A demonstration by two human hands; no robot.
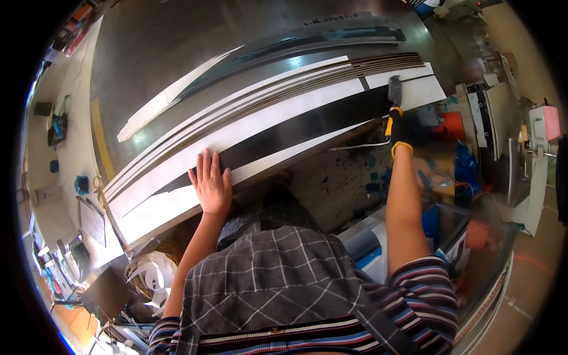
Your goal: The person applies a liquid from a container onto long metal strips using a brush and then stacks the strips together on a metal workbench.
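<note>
My left hand (213,184) lies flat with fingers stretched, pressing on a long white board and the edge of the black strip (296,127) that runs along it. A black and yellow glove covers my right hand (400,127), out at the board's right end. It is closed round a corded hand tool (395,90) with a dark grey, blocky head; its exact kind is hard to make out. That head is over the right end of the black strip. A pale cord (358,146) trails left from beside the glove. The white board (272,112) slants along the table's near edge.
Several thin strips (248,97) are stacked just beyond the board. Farther off lie grey lengths (296,50) and a white strip (171,94) on the dark metal tabletop (177,44). Blue scraps (373,186) litter the floor. A red container (451,126) stands at right.
</note>
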